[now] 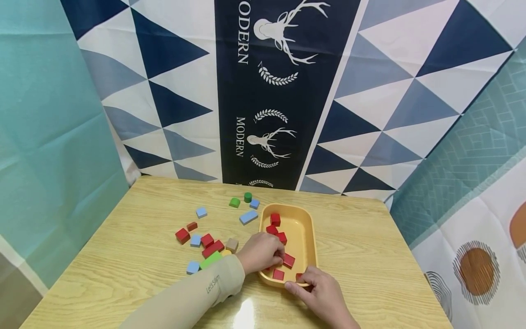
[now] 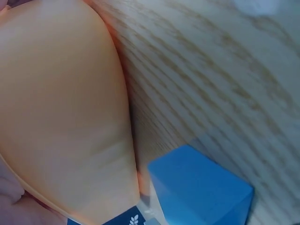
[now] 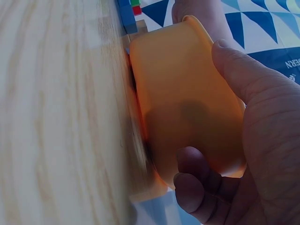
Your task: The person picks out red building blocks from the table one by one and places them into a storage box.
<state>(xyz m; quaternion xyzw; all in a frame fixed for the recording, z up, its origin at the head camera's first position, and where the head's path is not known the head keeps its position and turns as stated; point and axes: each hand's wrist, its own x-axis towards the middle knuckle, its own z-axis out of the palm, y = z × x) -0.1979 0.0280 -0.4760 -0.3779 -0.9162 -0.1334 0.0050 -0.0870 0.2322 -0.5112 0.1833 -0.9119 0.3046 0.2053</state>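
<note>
A yellow-orange plastic tray (image 1: 306, 228) stands on the table with several red blocks (image 1: 275, 220) inside. My left hand (image 1: 260, 251) reaches over its left wall, fingers bent down beside a longer red block (image 1: 289, 261); whether they pinch a block is hidden. At the near right corner my right hand (image 1: 322, 292) grips the tray, its thumb on the rim and a red block (image 1: 299, 277) partly hidden by the fingers. In the right wrist view, the thumb (image 3: 234, 63) lies along the tray's rim (image 3: 199, 28).
Left of the tray lie loose blocks: red ones (image 1: 182, 236), blue ones (image 1: 248, 217), a long green one (image 1: 211, 260) beside the left sleeve (image 1: 197, 292), and a natural wood one (image 1: 232, 245). Small green blocks (image 1: 234, 202) lie farther back. A patterned cloth (image 1: 283, 100) hangs behind the table (image 1: 353, 256).
</note>
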